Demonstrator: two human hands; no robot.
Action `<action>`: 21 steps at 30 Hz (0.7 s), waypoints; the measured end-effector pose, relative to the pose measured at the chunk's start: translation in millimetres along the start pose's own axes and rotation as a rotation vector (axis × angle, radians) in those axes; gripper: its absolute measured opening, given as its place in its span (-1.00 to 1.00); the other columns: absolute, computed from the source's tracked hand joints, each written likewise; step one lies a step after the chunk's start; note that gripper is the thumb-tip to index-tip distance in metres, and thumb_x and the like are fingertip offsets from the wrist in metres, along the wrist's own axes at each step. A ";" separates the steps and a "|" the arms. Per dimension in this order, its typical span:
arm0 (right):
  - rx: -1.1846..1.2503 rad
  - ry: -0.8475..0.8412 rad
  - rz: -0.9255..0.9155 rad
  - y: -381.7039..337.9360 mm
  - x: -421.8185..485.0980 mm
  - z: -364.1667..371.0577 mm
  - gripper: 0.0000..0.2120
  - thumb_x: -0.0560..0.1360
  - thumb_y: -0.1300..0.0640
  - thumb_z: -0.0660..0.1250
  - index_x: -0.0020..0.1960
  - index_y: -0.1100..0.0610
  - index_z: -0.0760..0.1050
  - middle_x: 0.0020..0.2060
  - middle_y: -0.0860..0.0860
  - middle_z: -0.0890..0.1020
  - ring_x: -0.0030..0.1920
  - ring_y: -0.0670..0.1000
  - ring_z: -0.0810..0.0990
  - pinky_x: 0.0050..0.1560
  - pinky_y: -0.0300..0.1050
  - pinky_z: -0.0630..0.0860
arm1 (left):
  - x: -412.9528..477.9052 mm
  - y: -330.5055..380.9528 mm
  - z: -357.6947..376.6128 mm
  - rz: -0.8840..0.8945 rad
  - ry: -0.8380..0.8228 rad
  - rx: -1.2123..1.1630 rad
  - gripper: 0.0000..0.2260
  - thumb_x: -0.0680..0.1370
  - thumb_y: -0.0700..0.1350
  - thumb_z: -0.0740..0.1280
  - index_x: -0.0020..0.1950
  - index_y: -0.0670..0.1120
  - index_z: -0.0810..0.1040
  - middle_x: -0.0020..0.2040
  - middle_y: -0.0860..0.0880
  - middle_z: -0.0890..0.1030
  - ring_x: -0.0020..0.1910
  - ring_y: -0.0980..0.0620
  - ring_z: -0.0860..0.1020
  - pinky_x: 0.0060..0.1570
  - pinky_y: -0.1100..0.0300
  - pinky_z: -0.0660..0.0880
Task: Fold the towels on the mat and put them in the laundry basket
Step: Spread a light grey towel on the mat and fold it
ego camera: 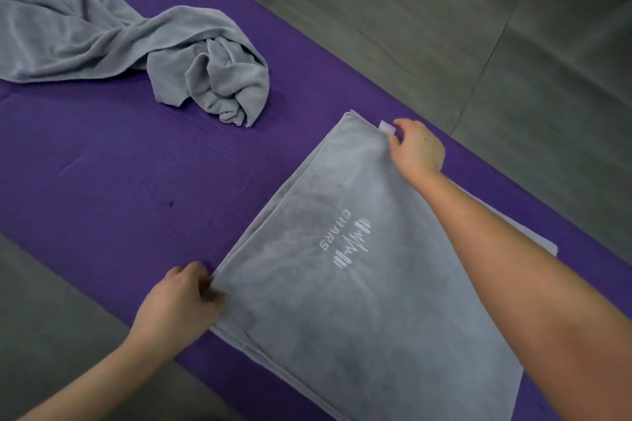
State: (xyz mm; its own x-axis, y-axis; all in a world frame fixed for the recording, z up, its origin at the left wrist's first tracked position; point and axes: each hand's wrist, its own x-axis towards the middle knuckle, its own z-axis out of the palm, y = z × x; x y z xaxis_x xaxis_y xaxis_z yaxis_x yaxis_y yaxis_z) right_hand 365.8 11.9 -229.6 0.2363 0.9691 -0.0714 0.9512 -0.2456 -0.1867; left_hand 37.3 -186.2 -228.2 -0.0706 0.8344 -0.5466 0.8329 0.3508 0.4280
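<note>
On the purple foam mat [113,188] lies the folded grey towel [359,301]; left hand [178,301] and right hand [415,147] fingers pinch its corners. A crumpled grey towel [113,41] lies apart.

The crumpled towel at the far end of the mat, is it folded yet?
No, the crumpled towel lies bunched and twisted on the purple mat.

Folded towel [359,270] on mat [113,188], near-right; crumpled towel [136,41] on mat, far-left, well apart.

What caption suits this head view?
Both hands pinch folded towel corners; crumpled towel waits.
</note>
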 end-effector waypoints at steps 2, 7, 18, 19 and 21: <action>-0.107 -0.007 0.080 44.1 -29.3 -6.0 -0.64 0.57 0.12 0.18 0.36 0.12 0.39 0.27 0.15 0.48 0.24 0.22 0.45 0.14 0.05 0.39 | -2.7 -0.8 0.0 -0.086 -0.058 -0.026 -0.78 0.47 -0.03 0.36 -0.03 -0.10 0.39 -0.19 -0.02 0.52 -0.24 0.03 0.50 -0.32 0.19 0.39; -0.332 -0.106 0.417 155.1 -124.2 -19.1 -0.55 0.51 0.15 0.24 0.38 0.14 0.28 0.28 0.21 0.39 0.25 0.27 0.38 0.18 0.09 0.33 | -0.8 0.3 5.6 -0.087 -0.059 -0.057 -0.82 0.48 -0.09 0.36 -0.01 -0.18 0.58 -0.13 -0.15 0.62 -0.17 -0.12 0.55 -0.14 0.03 0.47; 0.172 0.031 0.674 231.8 -224.3 -7.0 -0.57 0.56 0.16 0.18 0.42 0.03 0.28 0.12 0.26 0.53 0.04 0.28 0.54 -0.02 0.07 0.44 | 2.0 11.1 16.6 -0.012 0.164 0.007 -0.91 0.40 -0.20 0.41 -0.28 -0.15 0.54 -0.38 -0.12 0.58 -0.32 -0.15 0.55 -0.24 0.04 0.50; 0.174 0.049 0.664 233.4 -227.3 -5.6 -0.57 0.55 0.19 0.17 0.41 0.04 0.28 0.07 0.25 0.56 0.02 0.28 0.55 -0.04 0.06 0.44 | 3.5 15.1 17.0 0.008 0.176 0.017 -0.91 0.41 -0.20 0.41 -0.27 -0.15 0.54 -0.36 -0.12 0.58 -0.30 -0.14 0.54 -0.26 0.06 0.46; 0.157 0.087 0.656 238.6 -235.0 -3.7 -0.55 0.53 0.25 0.15 0.41 0.04 0.29 0.02 0.25 0.57 -0.04 0.27 0.55 -0.12 0.03 0.41 | 8.3 25.0 17.5 0.050 0.197 0.037 -0.92 0.42 -0.21 0.40 -0.25 -0.16 0.54 -0.32 -0.13 0.57 -0.25 -0.14 0.51 -0.25 0.08 0.38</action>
State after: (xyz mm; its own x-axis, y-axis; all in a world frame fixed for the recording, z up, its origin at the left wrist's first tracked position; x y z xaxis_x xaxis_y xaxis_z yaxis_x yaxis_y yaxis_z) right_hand 538.0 -274.3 -253.7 0.7759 0.6150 -0.1403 0.5669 -0.7774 -0.2727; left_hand 67.1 -177.8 -234.6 -0.1311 0.9188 -0.3722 0.8575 0.2936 0.4225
